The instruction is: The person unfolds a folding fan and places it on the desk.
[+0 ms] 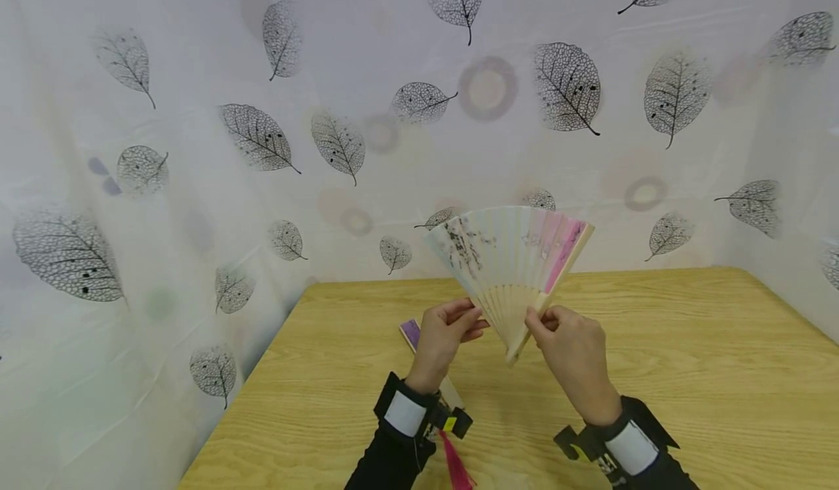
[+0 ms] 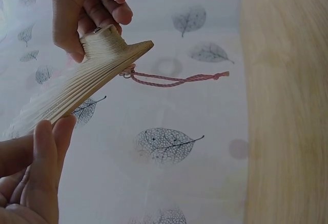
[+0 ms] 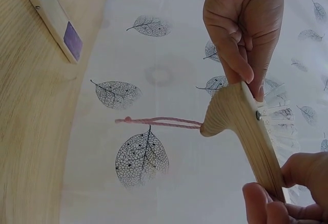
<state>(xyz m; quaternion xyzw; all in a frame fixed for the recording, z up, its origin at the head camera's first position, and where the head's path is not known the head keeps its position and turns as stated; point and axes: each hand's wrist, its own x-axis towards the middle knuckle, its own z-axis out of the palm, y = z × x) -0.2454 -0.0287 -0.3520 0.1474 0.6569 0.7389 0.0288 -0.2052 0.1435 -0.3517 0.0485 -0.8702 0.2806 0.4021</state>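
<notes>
A folding fan [image 1: 498, 253] is held up spread, with pale cloth shading to pink at the right and light wooden ribs [image 2: 97, 75] meeting at the bottom. My left hand [image 1: 450, 333] pinches its left edge between thumb and fingers. On the other side my right hand [image 1: 573, 348] pinches the right outer rib, where several ribs lie bunched together. A short pink cord loop [image 3: 164, 121] hangs from the rivet end in both wrist views. The fan's cloth shows only partly in those views.
A folded fan with a purple end [image 1: 411, 332] lies on the wooden table [image 1: 688, 373], partly hidden beneath my left wrist. A red tassel [image 1: 454, 461] shows beside that forearm. Behind the table hangs a white curtain [image 1: 393, 31] with a leaf print.
</notes>
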